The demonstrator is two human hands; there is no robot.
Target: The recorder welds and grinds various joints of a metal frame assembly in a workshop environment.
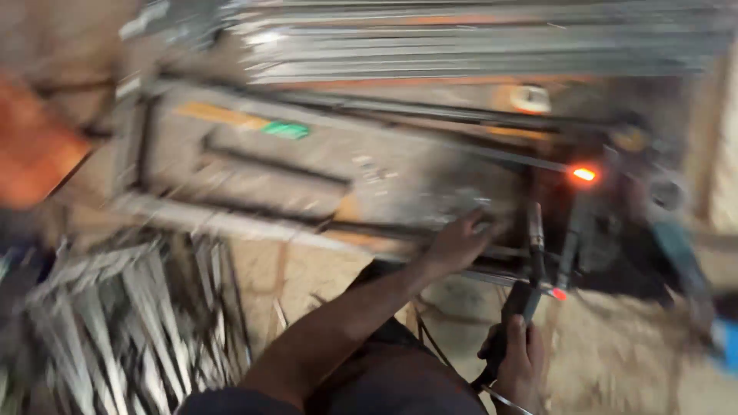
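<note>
The right hand (516, 355) is closed tight around the dark handle of a welding holder (513, 307). A thin rod (535, 230) sticks up from the holder, away from the hand. A cable hangs down from the hand's near side.

Just above and to the left of that hand is the left hand (459, 242). It lies flat with its fingers spread on a metal frame (254, 165), pressing on the long bar at the frame's near edge. It is not gripping anything that I can see.

A little past the rod's tip, up and to the right of both hands, one small spot glows orange (584, 174) on the metal. That spot looks freshly welded and hot. The rod is not touching it now. I think one joint at this corner is done or nearly done. The picture is too blurry to tell how many other joints on the frame are welded, so the rest may be left.

Farther out, the frame stretches away to the left of the hands, with dark bars across it. Beyond it lies a stack of long metal strips (477, 38). Far off to the left and low down is a pile of short metal pieces (115, 323) on the floor.
</note>
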